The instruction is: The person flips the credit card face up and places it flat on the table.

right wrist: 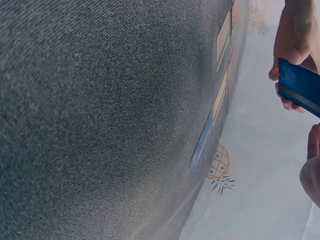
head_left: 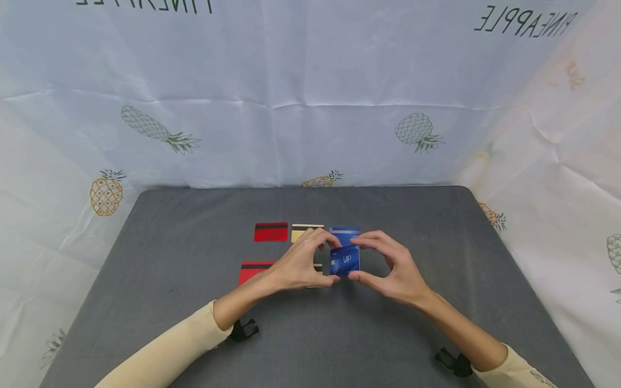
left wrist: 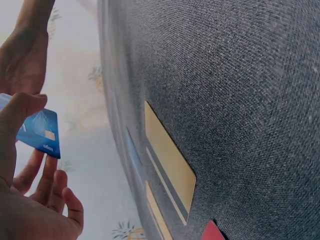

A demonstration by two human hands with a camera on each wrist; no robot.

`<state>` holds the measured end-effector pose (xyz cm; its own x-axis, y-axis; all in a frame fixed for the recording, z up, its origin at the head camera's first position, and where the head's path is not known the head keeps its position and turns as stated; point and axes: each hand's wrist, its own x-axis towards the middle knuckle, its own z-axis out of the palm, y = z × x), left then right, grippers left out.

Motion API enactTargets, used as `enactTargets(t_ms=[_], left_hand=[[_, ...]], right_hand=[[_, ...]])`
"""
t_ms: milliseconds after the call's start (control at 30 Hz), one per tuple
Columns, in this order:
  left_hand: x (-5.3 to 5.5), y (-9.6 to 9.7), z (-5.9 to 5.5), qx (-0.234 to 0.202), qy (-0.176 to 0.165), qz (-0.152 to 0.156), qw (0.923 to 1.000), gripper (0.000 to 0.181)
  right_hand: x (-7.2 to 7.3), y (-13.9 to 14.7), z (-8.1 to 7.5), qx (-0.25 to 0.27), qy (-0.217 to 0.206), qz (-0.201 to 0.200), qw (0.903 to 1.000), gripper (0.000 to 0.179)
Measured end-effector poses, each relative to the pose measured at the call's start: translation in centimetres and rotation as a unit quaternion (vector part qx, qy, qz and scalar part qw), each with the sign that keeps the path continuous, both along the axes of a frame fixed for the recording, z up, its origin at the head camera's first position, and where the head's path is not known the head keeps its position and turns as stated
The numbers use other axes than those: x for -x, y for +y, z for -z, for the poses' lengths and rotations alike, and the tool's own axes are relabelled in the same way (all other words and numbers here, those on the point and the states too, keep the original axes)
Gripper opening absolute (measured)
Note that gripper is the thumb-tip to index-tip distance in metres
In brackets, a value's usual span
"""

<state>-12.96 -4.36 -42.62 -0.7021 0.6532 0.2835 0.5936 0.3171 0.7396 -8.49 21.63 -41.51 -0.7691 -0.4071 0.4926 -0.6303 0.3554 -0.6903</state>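
Note:
A blue card (head_left: 344, 261) marked VIP, with a chip at its left, is held raised between both hands over the dark grey table. My left hand (head_left: 303, 261) pinches its left side, thumb low and fingers high. On the opposite side, my right hand (head_left: 395, 267) pinches it between thumb and fingertips. The left wrist view shows the chip face of the blue card (left wrist: 44, 131); a stripe crosses its other face (right wrist: 300, 87) in the right wrist view. Behind it on the table lies another blue card (head_left: 345, 231), partly covered in the head view.
Left of that blue card are a red card (head_left: 270, 233) and a gold card (head_left: 299, 235) in the far row. A nearer red card (head_left: 253, 270) and gold card (left wrist: 170, 155) lie partly behind the left arm. Pineapple-print cloth (head_left: 291, 64) surrounds the table (head_left: 194, 237).

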Motion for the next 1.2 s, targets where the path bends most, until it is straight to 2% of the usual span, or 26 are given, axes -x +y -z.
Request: enactTargets(t_ms=[300, 533, 733, 933, 1067, 1200], left_hand=[[-0.11, -0.06, -0.24, -0.003, 0.003, -0.002, 1.0, 0.057], [-0.15, -0.11, -0.37, -0.002, 0.001, -0.001, 1.0, 0.058], [-0.09, -0.32, -0.24, 0.002, -0.002, -0.005, 1.0, 0.058], [0.0, -0.37, -0.13, 0.0, 0.006, -0.009, 0.9999, 0.057], [-0.02, -0.4, -0.15, 0.001, 0.005, -0.012, 0.9999, 0.057], [-0.07, -0.43, -0.2, 0.001, 0.004, -0.015, 0.9999, 0.057]], right_hand=[[0.08, 0.24, -0.16, -0.001, 0.005, -0.002, 1.0, 0.08], [-0.23, 0.28, -0.4, -0.006, -0.024, 0.011, 0.9996, 0.071], [-0.17, 0.33, -0.19, 0.002, -0.015, 0.01, 0.9998, 0.069], [0.12, 0.55, -0.22, 0.013, 0.0, -0.005, 0.9999, 0.076], [0.18, 0.73, -0.52, 0.018, -0.005, -0.012, 0.9997, 0.08], [0.13, 0.78, -0.65, 0.007, -0.01, -0.008, 0.9999, 0.077]])
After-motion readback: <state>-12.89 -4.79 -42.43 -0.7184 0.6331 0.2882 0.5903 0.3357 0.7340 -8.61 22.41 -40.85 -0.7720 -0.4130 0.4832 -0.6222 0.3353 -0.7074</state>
